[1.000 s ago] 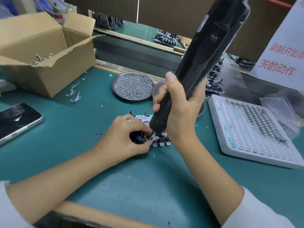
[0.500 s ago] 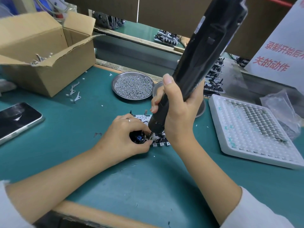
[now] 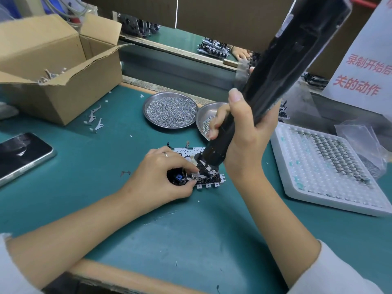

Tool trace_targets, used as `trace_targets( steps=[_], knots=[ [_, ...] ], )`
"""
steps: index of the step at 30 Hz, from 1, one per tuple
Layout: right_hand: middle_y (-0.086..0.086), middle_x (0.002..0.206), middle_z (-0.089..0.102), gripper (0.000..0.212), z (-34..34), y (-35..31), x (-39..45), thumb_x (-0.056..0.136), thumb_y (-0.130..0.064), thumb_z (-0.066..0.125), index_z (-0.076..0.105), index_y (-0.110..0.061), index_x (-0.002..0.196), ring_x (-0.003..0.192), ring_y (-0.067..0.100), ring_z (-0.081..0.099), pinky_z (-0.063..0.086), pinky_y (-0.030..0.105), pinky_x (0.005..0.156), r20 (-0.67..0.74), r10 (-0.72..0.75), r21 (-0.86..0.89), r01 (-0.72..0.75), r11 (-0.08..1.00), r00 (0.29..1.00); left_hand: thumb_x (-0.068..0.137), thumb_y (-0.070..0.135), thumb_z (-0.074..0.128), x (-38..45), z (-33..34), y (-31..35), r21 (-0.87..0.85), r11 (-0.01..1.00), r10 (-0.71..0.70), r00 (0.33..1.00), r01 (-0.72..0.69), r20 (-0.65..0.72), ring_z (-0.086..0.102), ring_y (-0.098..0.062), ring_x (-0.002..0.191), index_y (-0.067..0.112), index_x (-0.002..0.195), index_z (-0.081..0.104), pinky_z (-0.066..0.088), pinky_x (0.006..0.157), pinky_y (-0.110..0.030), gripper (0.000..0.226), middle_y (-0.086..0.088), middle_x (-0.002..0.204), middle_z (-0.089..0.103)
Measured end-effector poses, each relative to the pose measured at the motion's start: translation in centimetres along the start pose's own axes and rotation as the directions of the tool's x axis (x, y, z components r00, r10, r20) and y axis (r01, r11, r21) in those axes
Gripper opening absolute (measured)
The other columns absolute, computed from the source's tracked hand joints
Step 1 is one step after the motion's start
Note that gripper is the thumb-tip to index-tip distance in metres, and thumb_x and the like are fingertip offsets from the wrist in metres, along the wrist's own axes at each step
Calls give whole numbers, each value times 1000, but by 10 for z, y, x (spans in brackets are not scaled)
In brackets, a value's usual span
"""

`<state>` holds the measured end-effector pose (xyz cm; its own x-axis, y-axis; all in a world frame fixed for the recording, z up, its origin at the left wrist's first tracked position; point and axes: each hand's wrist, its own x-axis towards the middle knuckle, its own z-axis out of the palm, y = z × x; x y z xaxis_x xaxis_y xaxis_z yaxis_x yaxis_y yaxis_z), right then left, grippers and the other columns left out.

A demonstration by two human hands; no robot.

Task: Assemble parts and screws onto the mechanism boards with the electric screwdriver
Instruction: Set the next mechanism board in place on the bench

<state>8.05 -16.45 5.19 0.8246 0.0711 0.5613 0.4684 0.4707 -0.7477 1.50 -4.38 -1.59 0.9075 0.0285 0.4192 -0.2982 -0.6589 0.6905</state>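
1. Work piece: the mechanism board (image 3: 192, 152) lies flat on the green bench mat (image 3: 191, 240), just above frame centre, its row of metal tabs along the near edge.
2. Left hand (image 3: 161, 175): fingers curled over the board's 9 o'clock end, pinching a small metal part (image 3: 194, 176) against the black motor housing (image 3: 176, 179). It is grasping and steadying the assembly.
3. Right hand (image 3: 239, 141): clenched round the lower barrel of the black electric screwdriver (image 3: 275, 68), thumb extended up the body. The tool leans toward 1 o'clock, its nose down on the board's centre. The bit tip is hidden behind the nose, so bit-to-screw engagement cannot be confirmed.
4. Step in hand, as judged: driving or seating a screw that secures the small part to the board.
5. Supplies: a steel dish of screws (image 3: 170, 112) at 12 o'clock of the board; a second dish (image 3: 204, 117) just beside it, partly behind the right hand; a white parts tray (image 3: 318, 170) at 3 o'clock; loose stamped levers (image 3: 95, 122) and an open cardboard box (image 3: 55, 66) at 10 o'clock; a phone (image 3: 21, 155) at 9 o'clock.
6. Next move, as judged: hold the driver square over the screw and keep the left-hand pinch until the part is fixed; then lift the tool and fetch the next screw from the dish.
7. Caution: a tilted driver may slip off the screw head and displace the part.
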Motion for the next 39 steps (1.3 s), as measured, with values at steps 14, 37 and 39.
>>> trace_targets(
  steps=[14, 37, 39],
  knots=[
    [9, 65, 53, 28, -17, 6, -5, 83, -28, 65, 43, -19, 98, 50, 21, 55, 49, 30, 51, 66, 123, -151, -112, 982, 990, 67, 18, 81, -2, -2, 2, 34, 999, 6, 1000, -7, 20, 55, -11, 83, 23, 86, 76, 38, 86, -22, 21, 12, 79, 69],
    [3, 74, 63, 6, -63, 28, -50, 81, -10, 71, 72, -12, 76, 60, 7, 48, 38, 14, 59, 18, 372, -741, -238, 628, 928, 67, 13, 74, 4, -1, -2, 25, 983, 181, 983, -182, 37, 53, -13, 72, 15, 67, 58, 42, 75, -27, 16, 8, 69, 57],
    [0, 71, 61, 7, -64, 29, -49, 81, -9, 71, 71, -13, 74, 59, 6, 46, 37, 13, 57, 12, 381, -733, -251, 632, 925, 68, 14, 74, 5, -3, -2, -2, 980, 196, 979, -197, 48, 59, -20, 73, 22, 67, 52, 43, 74, -28, 24, 7, 69, 56]
  ],
)
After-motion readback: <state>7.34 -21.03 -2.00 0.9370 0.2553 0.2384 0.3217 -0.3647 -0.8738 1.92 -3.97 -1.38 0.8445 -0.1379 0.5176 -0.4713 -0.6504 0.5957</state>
